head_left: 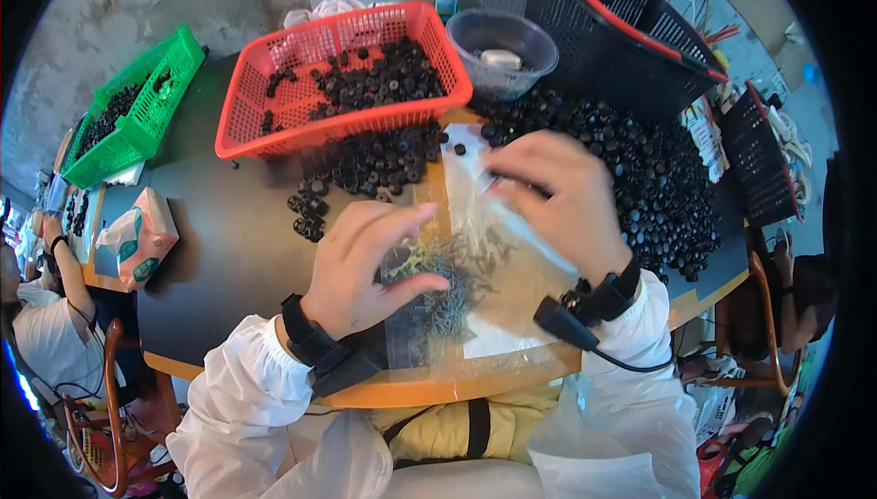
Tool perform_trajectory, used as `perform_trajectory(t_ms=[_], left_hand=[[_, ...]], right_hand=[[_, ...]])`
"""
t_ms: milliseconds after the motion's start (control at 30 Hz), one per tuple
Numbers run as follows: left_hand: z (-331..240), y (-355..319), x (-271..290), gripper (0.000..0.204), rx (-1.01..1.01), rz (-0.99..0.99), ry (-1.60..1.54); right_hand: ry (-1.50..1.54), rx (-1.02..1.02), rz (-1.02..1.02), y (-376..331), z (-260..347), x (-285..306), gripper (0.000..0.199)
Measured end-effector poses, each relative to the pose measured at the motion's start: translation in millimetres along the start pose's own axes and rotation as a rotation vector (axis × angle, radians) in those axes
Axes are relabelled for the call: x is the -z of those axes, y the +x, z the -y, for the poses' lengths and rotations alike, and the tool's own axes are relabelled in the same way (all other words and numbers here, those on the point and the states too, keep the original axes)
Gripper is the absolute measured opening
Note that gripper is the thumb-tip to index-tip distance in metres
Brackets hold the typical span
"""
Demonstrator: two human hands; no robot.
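Observation:
My left hand [361,266] hovers over a heap of small grey metal pins [446,312], thumb and forefinger spread apart with nothing visible between them. Some yellowish-green strands lie among the pins by the thumb. To the right, my right hand [566,193] is blurred, its fingers bent together around something dark I cannot make out. It is beside a large pile of round black caps [653,184]. Looser pins lie scattered on a clear plastic sheet [525,302] between the hands. Small black round parts [370,161] with holes are heaped beyond my left hand.
A red basket [343,129] holding black parts stands at the back, with a clear plastic tub [502,28] beside it. Black baskets [612,33] are at the back right. A green basket [164,115] and a tissue pack [146,238] sit left. Other people sit at both sides.

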State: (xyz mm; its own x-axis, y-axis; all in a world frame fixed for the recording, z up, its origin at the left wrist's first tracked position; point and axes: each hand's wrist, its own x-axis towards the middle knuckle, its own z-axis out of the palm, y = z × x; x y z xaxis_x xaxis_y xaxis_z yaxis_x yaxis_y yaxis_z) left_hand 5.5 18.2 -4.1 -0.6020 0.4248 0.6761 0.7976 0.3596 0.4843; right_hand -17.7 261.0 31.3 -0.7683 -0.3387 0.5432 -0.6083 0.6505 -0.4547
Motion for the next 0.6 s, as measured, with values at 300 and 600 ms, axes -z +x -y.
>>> perform_trajectory(t_ms=[300, 600], left_hand=[[4.1, -6.9, 0.7, 0.043, 0.002, 0.003, 0.003], [13.9, -10.0, 1.6, 0.082, -0.099, -0.053, 0.132]], right_hand=[[-0.750, -0.334, -0.403, -9.2, -92.0, 58.1, 0.063], [-0.642, 0.019, -0.258, 2.2, -17.0, 21.8, 0.095]])
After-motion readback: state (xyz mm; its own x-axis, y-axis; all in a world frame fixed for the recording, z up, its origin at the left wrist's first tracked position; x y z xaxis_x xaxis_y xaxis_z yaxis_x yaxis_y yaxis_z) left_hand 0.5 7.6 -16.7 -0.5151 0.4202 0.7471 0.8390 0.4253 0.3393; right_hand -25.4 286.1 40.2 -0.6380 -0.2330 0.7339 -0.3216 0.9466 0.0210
